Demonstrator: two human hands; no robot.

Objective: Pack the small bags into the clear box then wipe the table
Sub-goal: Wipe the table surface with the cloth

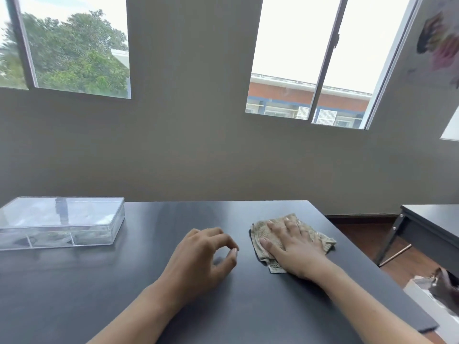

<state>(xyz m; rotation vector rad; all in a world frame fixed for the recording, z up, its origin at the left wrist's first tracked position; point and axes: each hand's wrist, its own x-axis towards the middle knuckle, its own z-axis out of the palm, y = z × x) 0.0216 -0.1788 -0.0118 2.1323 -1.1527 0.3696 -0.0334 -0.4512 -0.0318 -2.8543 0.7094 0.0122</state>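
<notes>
Dark tabletop (154,306), pretty bare. A lidded clear box (62,223) sits on its far left corner. A crumpled beige cloth (263,234) lies flat toward the right.

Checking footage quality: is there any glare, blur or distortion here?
Head view: both windows blow out white; the clear box lid reflects them, obscuring its contents; wide-angle bending tilts the frames; the wall art at the right edge is smeared; hands and the cloth stay sharp.

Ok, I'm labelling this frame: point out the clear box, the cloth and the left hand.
clear box (62,214): head view, middle of its lid.
cloth (260,232): head view, bare left part.
left hand (198,254): head view, back of the hand.
</notes>
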